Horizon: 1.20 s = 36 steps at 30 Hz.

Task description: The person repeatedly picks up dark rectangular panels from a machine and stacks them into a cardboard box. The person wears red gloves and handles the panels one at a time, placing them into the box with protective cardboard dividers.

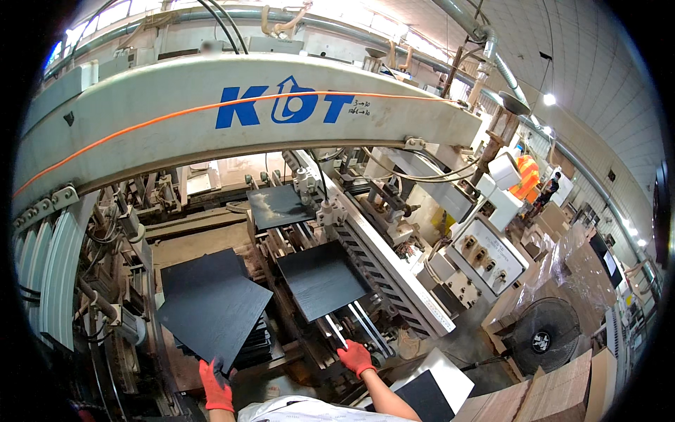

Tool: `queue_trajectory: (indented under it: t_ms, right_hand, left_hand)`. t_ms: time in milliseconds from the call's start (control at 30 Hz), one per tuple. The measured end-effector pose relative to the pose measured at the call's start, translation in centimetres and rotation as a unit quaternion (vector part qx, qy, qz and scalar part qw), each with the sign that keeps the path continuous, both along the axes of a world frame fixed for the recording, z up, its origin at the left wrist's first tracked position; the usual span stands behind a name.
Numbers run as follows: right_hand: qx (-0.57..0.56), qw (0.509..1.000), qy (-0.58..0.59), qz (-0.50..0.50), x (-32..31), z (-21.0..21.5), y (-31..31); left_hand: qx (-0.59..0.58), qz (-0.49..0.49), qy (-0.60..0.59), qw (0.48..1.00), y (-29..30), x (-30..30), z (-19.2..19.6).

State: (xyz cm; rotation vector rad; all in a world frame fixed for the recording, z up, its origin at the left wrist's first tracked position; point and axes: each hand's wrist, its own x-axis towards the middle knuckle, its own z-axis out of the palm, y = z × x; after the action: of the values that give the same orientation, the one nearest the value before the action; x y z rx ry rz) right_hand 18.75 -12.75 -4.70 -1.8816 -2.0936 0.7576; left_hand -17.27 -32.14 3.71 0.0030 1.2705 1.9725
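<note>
Gripping the near corner of a dark square panel (213, 314), the left hand (217, 385) in its red glove is closed on the panel's lower tip, with the forearm rising from the lower edge. The panel is held tilted, one corner pointing down at the hand, above a stack of similar dark panels (254, 346) just right of that hand. The right hand (356, 357), also red-gloved, rests palm down on the near end of the machine's feed rails (355, 325); whether its fingers grip anything cannot be told. Beyond the right hand, a second dark panel (322, 279) lies flat on the rails, and a third (279, 206) lies farther along. The left wrist is cut off by the lower edge. Another dark board (427, 398) lies right of the right forearm, partly hidden.
</note>
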Motion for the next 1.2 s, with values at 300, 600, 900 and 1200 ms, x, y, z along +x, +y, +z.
queue_trajectory:
  t_ms: [300, 600, 900, 1200]
  right_hand:
    - [0.013, 1.0, 0.0, -0.004, 0.0, 0.5, -0.2]
    - [0.013, 1.0, -0.018, 0.008, 0.2, 0.8, -0.3]
    - [0.005, 0.988, 0.15, -0.019, 0.3, -0.4, 1.4]
    - [-0.186, 0.711, 0.64, -0.225, -4.7, -6.5, 14.0]
  left_hand:
    - [-0.024, -0.033, -0.001, 0.999, 0.9, -1.2, -2.5]
    - [-0.024, -0.039, -0.098, 0.994, 1.6, -1.2, -3.5]
    - [0.025, -0.035, -0.083, 0.996, 1.6, -0.9, -4.3]
    - [0.002, 0.023, 0.185, 0.982, 0.1, -2.2, -7.4]
